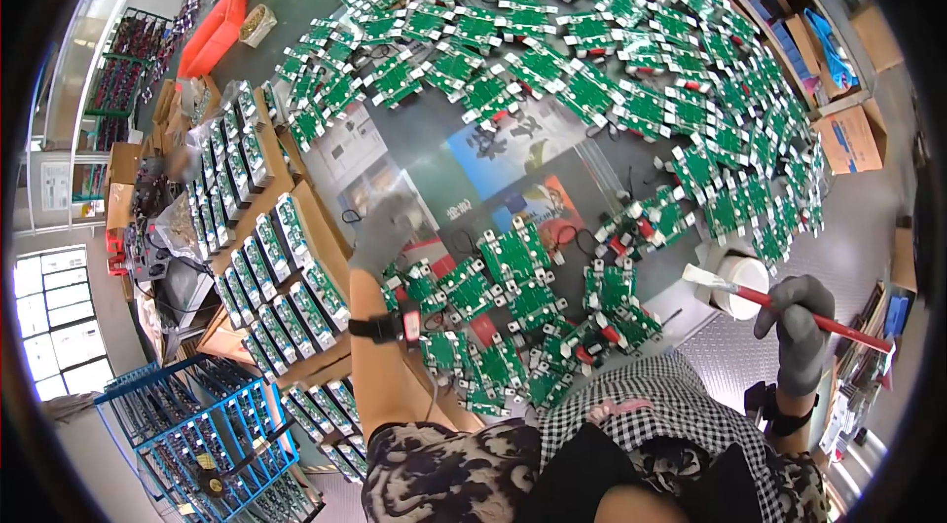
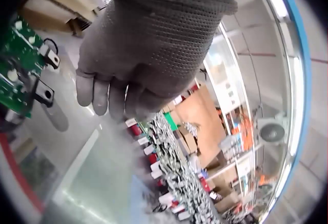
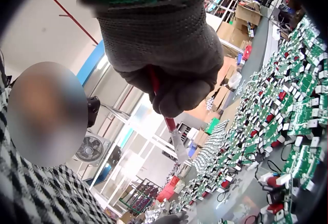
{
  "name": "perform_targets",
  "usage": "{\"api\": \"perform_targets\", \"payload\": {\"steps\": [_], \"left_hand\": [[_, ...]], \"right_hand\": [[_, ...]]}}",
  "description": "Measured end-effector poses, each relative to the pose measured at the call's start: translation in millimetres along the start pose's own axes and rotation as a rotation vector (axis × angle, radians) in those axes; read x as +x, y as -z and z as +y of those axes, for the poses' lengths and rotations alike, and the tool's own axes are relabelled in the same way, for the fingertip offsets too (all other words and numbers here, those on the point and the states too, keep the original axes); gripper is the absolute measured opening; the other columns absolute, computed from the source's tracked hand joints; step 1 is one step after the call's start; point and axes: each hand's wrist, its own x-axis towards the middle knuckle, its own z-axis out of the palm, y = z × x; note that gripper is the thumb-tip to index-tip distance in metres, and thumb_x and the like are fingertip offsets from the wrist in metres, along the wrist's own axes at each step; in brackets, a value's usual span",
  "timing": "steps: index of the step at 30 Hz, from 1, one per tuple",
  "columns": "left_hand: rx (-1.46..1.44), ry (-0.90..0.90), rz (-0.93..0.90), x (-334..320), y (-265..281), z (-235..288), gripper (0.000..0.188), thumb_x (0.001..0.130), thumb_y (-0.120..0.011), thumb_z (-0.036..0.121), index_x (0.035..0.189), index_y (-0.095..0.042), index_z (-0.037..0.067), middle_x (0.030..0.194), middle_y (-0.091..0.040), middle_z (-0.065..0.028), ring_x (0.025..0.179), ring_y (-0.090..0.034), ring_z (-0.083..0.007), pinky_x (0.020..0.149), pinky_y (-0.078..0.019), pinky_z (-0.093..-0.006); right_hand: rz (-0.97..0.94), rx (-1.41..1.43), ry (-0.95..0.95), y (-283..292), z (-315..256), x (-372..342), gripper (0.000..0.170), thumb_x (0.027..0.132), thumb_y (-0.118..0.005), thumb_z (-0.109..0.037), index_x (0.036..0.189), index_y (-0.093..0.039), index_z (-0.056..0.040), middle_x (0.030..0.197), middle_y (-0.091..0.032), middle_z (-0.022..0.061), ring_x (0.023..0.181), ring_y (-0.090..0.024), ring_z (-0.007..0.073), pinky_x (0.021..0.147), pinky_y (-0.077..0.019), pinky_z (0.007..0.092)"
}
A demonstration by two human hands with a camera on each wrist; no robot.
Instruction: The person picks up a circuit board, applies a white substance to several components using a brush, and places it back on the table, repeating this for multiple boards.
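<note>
In a grey glove, the right hand point(image 1: 801, 324) grips a red-handled brush point(image 1: 750, 297), its pale bristles pointing left over a white tub point(image 1: 742, 284). The right wrist view shows that hand point(image 3: 166, 55) with fingers curled round the red handle point(image 3: 170, 123). The gloved left hand point(image 1: 383, 232) is over the table's left part, near green circuit boards point(image 1: 464, 288). In the left wrist view its fingers point(image 2: 117, 98) hang down, with nothing seen in them, and a green board point(image 2: 21, 62) lies beside it.
Many green boards point(image 1: 592, 94) cover the table's far and right parts. Printed sheets point(image 1: 513, 153) lie mid-table. On the left stand cardboard trays of boards point(image 1: 286, 276) and a blue rack point(image 1: 212, 439). An open carton point(image 1: 850, 140) is at the right.
</note>
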Motion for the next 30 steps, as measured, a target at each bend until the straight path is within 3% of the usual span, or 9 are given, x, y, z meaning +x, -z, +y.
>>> {"api": "perform_targets", "payload": {"steps": [1, 3, 7, 12, 18, 21, 23, 26, 30], "left_hand": [[0.001, -0.003, -0.007, -13.4, 3.3, 23.4, 0.037, 0.084, -0.06, 0.016, 0.12, -0.056, 0.007, 0.11, -0.062, -0.012, 0.1, -0.059, -0.0265, 0.087, -0.0474, -0.0394], [0.5, 0.14, -0.16, -36.9, 5.7, 71.9, 0.039, 0.081, -0.064, 0.021, 0.118, -0.059, 0.012, 0.115, -0.061, -0.0098, 0.108, -0.054, -0.0287, 0.098, -0.0387, -0.0426], [0.46, 0.079, -0.136, -45.9, -26.8, 106.5, 0.048, 0.078, -0.067, 0.029, 0.121, -0.056, 0.013, 0.124, -0.055, -0.0087, 0.119, -0.047, -0.0302, 0.107, -0.0265, -0.0435], [0.436, -0.074, -0.136, -13.9, -61.2, 132.0, 0.059, 0.076, -0.068, 0.039, 0.125, -0.052, 0.012, 0.125, -0.053, -0.0132, 0.121, -0.046, -0.032, 0.107, -0.0276, -0.0434], [0.671, 0.222, -0.387, -9.9, -49.6, 150.3, 0.064, 0.068, -0.073, 0.044, 0.124, -0.054, 0.019, 0.117, -0.056, -0.0152, 0.116, -0.047, -0.0341, 0.098, -0.0349, -0.045], [0.615, 0.169, -0.386, -17.6, -64.6, 97.7, 0.058, 0.068, -0.074, 0.041, 0.116, -0.057, 0.013, 0.112, -0.057, -0.0149, 0.114, -0.048, -0.034, 0.097, -0.0361, -0.0432], [0.389, 0.14, -0.173, -21.1, -64.7, 88.6, 0.051, 0.069, -0.074, 0.037, 0.109, -0.059, 0.008, 0.11, -0.058, -0.0149, 0.112, -0.048, -0.0349, 0.094, -0.0367, -0.044], [0.271, 0.095, -0.119, -21.4, -64.9, 97.2, 0.042, 0.073, -0.073, 0.026, 0.105, -0.058, 0.004, 0.103, -0.058, -0.0155, 0.1, -0.052, -0.0335, 0.089, -0.0398, -0.0401], [-0.304, 0.146, -0.111, -29.0, -65.7, 133.0, 0.024, 0.084, -0.06, 0.008, 0.106, -0.051, 0.0, 0.094, -0.055, -0.0071, 0.085, -0.05, -0.0173, 0.078, -0.043, -0.0296]], "right_hand": [[-0.011, 0.015, 0.007, 5.3, 1.0, -4.7, 0.034, 0.084, -0.06, -0.035, 0.086, -0.054, -0.0015, 0.069, -0.051, 0.0054, 0.055, -0.052, 0.013, 0.051, -0.0408, 0.0246], [0.026, 0.027, 0.017, 17.0, 4.9, -17.1, 0.031, 0.084, -0.059, -0.032, 0.086, -0.055, -0.0008, 0.068, -0.053, 0.0059, 0.054, -0.052, 0.0136, 0.05, -0.0412, 0.0247], [0.11, 0.076, 0.018, 33.2, 11.4, -40.2, 0.027, 0.083, -0.057, -0.027, 0.088, -0.056, -0.0004, 0.067, -0.054, 0.0065, 0.055, -0.053, 0.014, 0.05, -0.0419, 0.0252], [0.165, 0.117, -0.006, 49.2, 17.3, -57.2, 0.028, 0.084, -0.056, -0.025, 0.095, -0.057, 0.0002, 0.066, -0.056, 0.0068, 0.056, -0.053, 0.0138, 0.054, -0.043, 0.0251], [0.366, 0.071, -0.161, 95.1, 42.4, -76.2, 0.015, 0.086, -0.05, -0.009, 0.097, -0.054, -0.0001, 0.065, -0.054, 0.0039, 0.054, -0.05, 0.0101, 0.051, -0.042, 0.0236], [0.322, 0.139, -0.243, 107.0, 74.9, -77.1, 0.014, 0.087, -0.052, -0.012, 0.091, -0.058, -0.0003, 0.068, -0.055, 0.002, 0.057, -0.052, 0.0081, 0.052, -0.0443, 0.0228], [0.332, 0.194, -0.295, 105.7, 90.5, -70.6, 0.015, 0.087, -0.053, -0.014, 0.09, -0.059, -0.0003, 0.069, -0.056, 0.0016, 0.058, -0.053, 0.0078, 0.053, -0.0448, 0.0227], [0.248, 0.139, -0.382, 102.9, 111.7, -56.5, 0.016, 0.088, -0.053, -0.015, 0.09, -0.06, -0.0005, 0.069, -0.057, 0.001, 0.059, -0.054, 0.0069, 0.052, -0.0446, 0.0221], [0.273, 0.074, -0.29, 87.5, 132.8, -40.2, 0.017, 0.088, -0.052, -0.016, 0.092, -0.06, -0.0014, 0.067, -0.057, 0.0016, 0.054, -0.052, 0.0062, 0.047, -0.0411, 0.0205]]}}
